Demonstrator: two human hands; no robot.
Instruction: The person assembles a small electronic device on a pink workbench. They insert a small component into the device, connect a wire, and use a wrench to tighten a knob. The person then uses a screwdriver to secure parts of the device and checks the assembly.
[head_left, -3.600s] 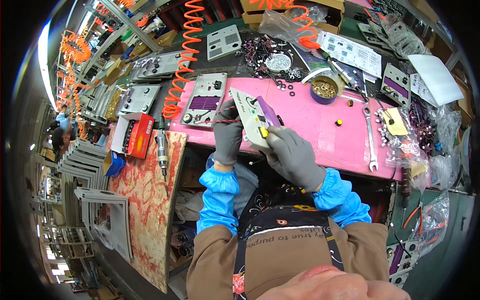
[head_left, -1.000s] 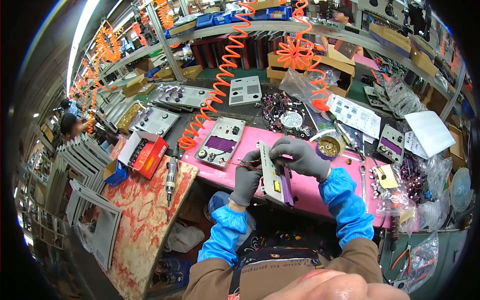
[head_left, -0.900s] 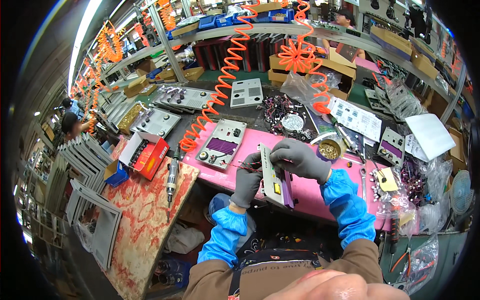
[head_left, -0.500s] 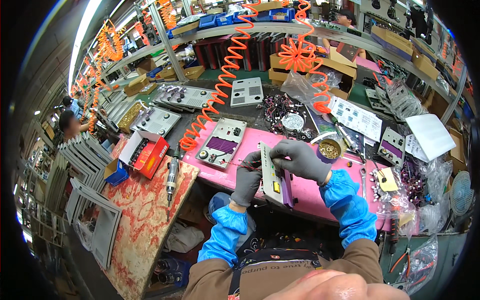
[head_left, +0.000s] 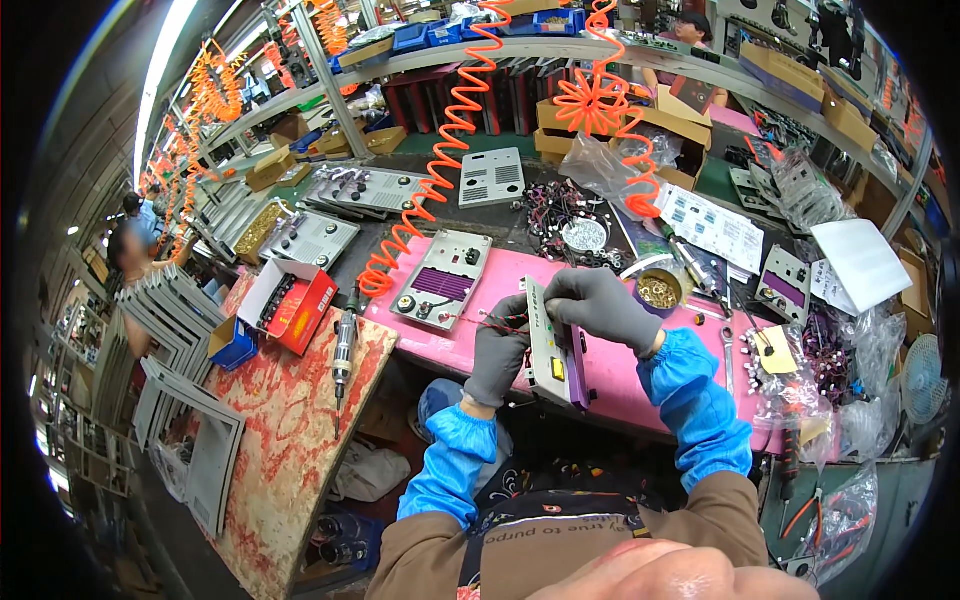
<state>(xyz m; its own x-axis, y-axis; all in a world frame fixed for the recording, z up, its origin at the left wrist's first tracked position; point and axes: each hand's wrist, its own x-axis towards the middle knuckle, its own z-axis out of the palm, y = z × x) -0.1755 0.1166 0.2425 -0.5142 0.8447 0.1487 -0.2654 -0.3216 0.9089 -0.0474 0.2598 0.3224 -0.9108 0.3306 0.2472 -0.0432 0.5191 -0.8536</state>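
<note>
In grey gloves, both my hands work at a grey metal control panel (head_left: 545, 350) with a yellow switch and a purple part on its back, tilted up at the pink mat's front edge. My left hand (head_left: 497, 352) is wrapped round the panel's left side. Bent over the panel's upper end, my right hand (head_left: 598, 308) has its fingertips pinched together; what lies between them is hidden. Thin red and black wires (head_left: 477, 322) run out near my left fingers. A second panel with a purple grille (head_left: 443, 283) lies flat to the left.
Left on a worn red board are a power screwdriver (head_left: 344, 358) and a red carton (head_left: 305, 305). A bowl of brass-coloured parts (head_left: 658, 290), a wrench (head_left: 728, 362) and wire bundles (head_left: 560, 220) lie right and behind. Orange coiled hoses (head_left: 447, 150) hang over the bench.
The panel has turned slightly and its upper end has moved a little to the right. My right hand has shifted slightly left and up. Both hands stay at the panel.
</note>
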